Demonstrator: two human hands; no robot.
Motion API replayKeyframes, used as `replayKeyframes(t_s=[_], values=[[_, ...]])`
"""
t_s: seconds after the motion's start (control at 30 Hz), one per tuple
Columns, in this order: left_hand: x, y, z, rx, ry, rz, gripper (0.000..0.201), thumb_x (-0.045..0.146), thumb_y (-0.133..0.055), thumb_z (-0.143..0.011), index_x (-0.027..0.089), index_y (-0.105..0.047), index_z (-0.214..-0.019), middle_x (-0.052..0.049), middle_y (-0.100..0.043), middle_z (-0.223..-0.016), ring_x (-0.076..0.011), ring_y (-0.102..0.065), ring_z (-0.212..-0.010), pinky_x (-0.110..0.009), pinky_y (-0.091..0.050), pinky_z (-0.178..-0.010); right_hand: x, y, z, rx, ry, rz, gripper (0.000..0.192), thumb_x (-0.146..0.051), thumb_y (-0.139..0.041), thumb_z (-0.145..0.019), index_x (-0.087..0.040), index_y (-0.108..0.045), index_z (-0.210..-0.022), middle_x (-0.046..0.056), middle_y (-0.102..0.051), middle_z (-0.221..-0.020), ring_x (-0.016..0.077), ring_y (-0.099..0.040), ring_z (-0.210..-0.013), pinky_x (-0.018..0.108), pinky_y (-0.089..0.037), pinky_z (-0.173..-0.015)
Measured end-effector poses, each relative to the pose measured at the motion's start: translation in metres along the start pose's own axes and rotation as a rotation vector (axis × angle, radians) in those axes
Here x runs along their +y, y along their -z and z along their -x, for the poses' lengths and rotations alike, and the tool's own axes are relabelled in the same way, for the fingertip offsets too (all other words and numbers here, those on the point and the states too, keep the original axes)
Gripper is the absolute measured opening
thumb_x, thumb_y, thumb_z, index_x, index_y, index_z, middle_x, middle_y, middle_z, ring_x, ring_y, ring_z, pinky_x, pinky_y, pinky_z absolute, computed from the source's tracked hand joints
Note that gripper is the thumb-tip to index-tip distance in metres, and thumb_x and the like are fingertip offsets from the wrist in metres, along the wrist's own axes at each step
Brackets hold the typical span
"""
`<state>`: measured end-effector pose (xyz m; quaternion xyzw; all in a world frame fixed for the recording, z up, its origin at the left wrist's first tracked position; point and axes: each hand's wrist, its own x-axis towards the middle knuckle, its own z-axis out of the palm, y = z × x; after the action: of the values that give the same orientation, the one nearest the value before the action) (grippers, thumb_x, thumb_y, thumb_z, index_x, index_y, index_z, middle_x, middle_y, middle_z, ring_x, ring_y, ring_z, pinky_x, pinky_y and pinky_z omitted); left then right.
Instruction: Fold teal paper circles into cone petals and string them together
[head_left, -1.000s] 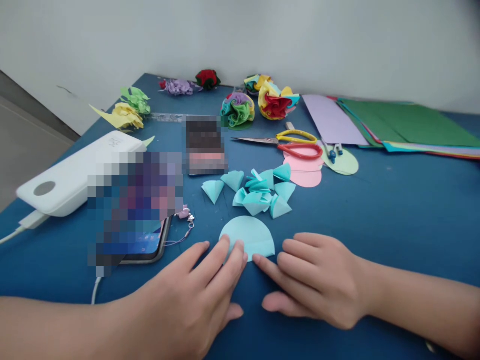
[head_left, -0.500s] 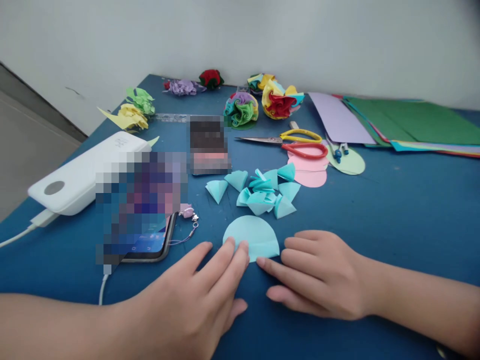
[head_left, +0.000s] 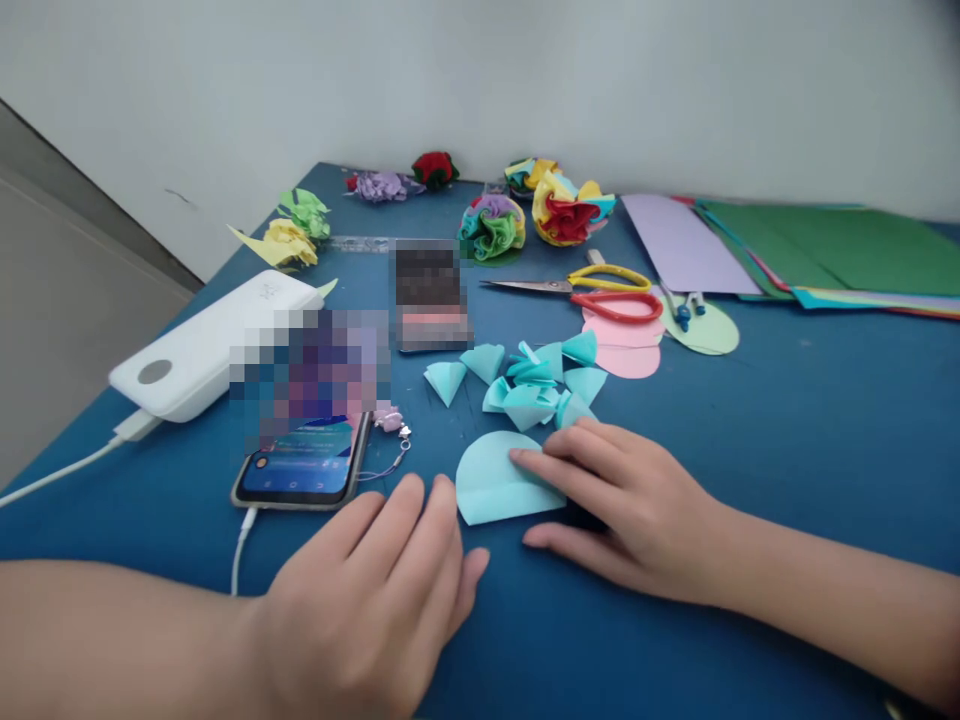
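A light blue paper circle (head_left: 495, 480), folded over along its near edge, lies flat on the blue table. My right hand (head_left: 626, 505) rests its index fingertip on the right part of this paper, with the thumb spread apart on the table below. Just left of the paper is my left hand (head_left: 382, 590), its fingers curved loosely and thumb apart, with nothing visible in it. Beyond the paper lie several folded light blue paper cones (head_left: 532, 405), one partly behind my right fingers.
Scissors (head_left: 574, 287) with yellow and red handles lie behind the cones, beside pink paper circles (head_left: 622, 350) and a pale green one (head_left: 712, 330). Coloured sheets (head_left: 847, 245) are stacked at right. A phone (head_left: 300, 470), white power bank (head_left: 214, 345) and paper flowers (head_left: 491, 228) occupy the left and back.
My left hand has come off the paper toward the left. My right hand has moved up, its index finger now on the paper. The view has shifted slightly.
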<state>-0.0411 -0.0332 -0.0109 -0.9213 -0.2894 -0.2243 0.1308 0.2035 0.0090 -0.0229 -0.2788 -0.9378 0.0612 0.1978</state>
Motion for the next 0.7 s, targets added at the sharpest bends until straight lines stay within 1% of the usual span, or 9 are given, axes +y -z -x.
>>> replayKeyframes(t_s=[0.1, 0.17, 0.23, 0.3, 0.43, 0.47, 0.53, 0.6, 0.7], values=[[0.002, 0.0, -0.005, 0.034, -0.077, -0.084, 0.018, 0.022, -0.058, -0.08, 0.007, -0.063, -0.09, -0.009, -0.068, -0.086, -0.0253, -0.062, -0.078, -0.034, -0.048, -0.062, 0.001, 0.0, -0.001, -0.001, 0.087, -0.039, 0.021, -0.021, -0.052, -0.085, -0.015, -0.057, -0.106, 0.007, -0.06, -0.095, 0.0173, -0.052, -0.086, 0.034, -0.043, -0.075], [0.001, 0.001, -0.01, 0.003, 0.017, 0.05, 0.027, 0.023, -0.056, -0.08, 0.005, -0.059, -0.102, -0.012, -0.065, -0.096, -0.0272, -0.06, -0.086, -0.038, -0.049, -0.07, 0.001, 0.001, 0.002, 0.048, 0.182, -0.03, 0.019, -0.014, -0.048, -0.086, -0.016, -0.058, -0.102, 0.005, -0.063, -0.095, 0.017, -0.053, -0.089, 0.035, -0.04, -0.078], [-0.003, 0.002, -0.016, -0.092, 0.206, 0.341, 0.041, 0.024, -0.05, -0.083, 0.006, -0.047, -0.12, -0.016, -0.054, -0.118, -0.0277, -0.052, -0.105, -0.041, -0.046, -0.086, -0.002, 0.003, 0.006, 0.103, 0.267, 0.009, 0.023, -0.013, -0.042, -0.089, -0.016, -0.06, -0.101, 0.003, -0.065, -0.096, 0.018, -0.054, -0.094, 0.038, -0.038, -0.082], [-0.008, 0.003, -0.022, -0.161, 0.396, 0.664, 0.05, 0.025, -0.053, -0.082, 0.01, -0.038, -0.127, -0.016, -0.045, -0.127, -0.0254, -0.045, -0.115, -0.038, -0.044, -0.092, -0.006, 0.006, 0.01, 0.141, 0.354, 0.083, 0.029, -0.013, -0.036, -0.09, -0.017, -0.062, -0.1, 0.002, -0.066, -0.098, 0.0197, -0.055, -0.102, 0.04, -0.036, -0.087], [-0.013, 0.0, -0.03, -0.468, 0.689, 1.473, 0.041, 0.028, -0.055, -0.082, 0.015, -0.042, -0.119, -0.013, -0.057, -0.112, -0.0207, -0.057, -0.1, -0.034, -0.048, -0.082, -0.018, 0.013, 0.012, 0.205, 0.547, 0.305, 0.028, -0.018, -0.04, -0.086, -0.02, -0.066, -0.094, 0.001, -0.065, -0.104, 0.0212, -0.053, -0.11, 0.037, -0.036, -0.09], [-0.013, -0.001, -0.031, -0.493, 0.769, 1.64, 0.038, 0.027, -0.055, -0.082, 0.015, -0.043, -0.116, -0.014, -0.058, -0.113, -0.0208, -0.057, -0.101, -0.034, -0.047, -0.084, -0.02, 0.015, 0.011, 0.227, 0.596, 0.359, 0.026, -0.02, -0.042, -0.085, -0.022, -0.066, -0.092, 0.0, -0.065, -0.104, 0.0202, -0.053, -0.11, 0.035, -0.037, -0.089], [-0.012, -0.001, -0.032, -0.403, 0.942, 1.765, 0.047, 0.022, -0.062, -0.077, 0.018, -0.041, -0.119, -0.013, -0.054, -0.121, -0.0205, -0.053, -0.11, -0.033, -0.043, -0.09, -0.023, 0.017, 0.009, 0.279, 0.7, 0.469, 0.023, -0.025, -0.043, -0.085, -0.025, -0.066, -0.088, -0.002, -0.066, -0.103, 0.0174, -0.055, -0.107, 0.031, -0.039, -0.086], [-0.012, 0.0, -0.033, -0.366, 0.998, 1.786, 0.05, 0.023, -0.066, -0.074, 0.02, -0.043, -0.119, -0.011, -0.056, -0.119, -0.02, -0.054, -0.109, -0.032, -0.042, -0.089, -0.023, 0.019, 0.007, 0.309, 0.783, 0.587, 0.022, -0.028, -0.043, -0.086, -0.028, -0.066, -0.088, -0.004, -0.066, -0.101, 0.0151, -0.057, -0.104, 0.029, -0.039, -0.084], [-0.013, 0.001, -0.035, -0.567, 0.873, 1.783, 0.032, 0.031, -0.068, -0.072, 0.012, -0.06, -0.097, -0.008, -0.066, -0.09, -0.0189, -0.062, -0.083, -0.029, -0.046, -0.074, -0.021, 0.021, 0.002, 0.321, 0.785, 0.761, 0.021, -0.028, -0.043, -0.088, -0.027, -0.064, -0.091, -0.003, -0.067, -0.101, 0.0126, -0.057, -0.103, 0.028, -0.04, -0.082]])
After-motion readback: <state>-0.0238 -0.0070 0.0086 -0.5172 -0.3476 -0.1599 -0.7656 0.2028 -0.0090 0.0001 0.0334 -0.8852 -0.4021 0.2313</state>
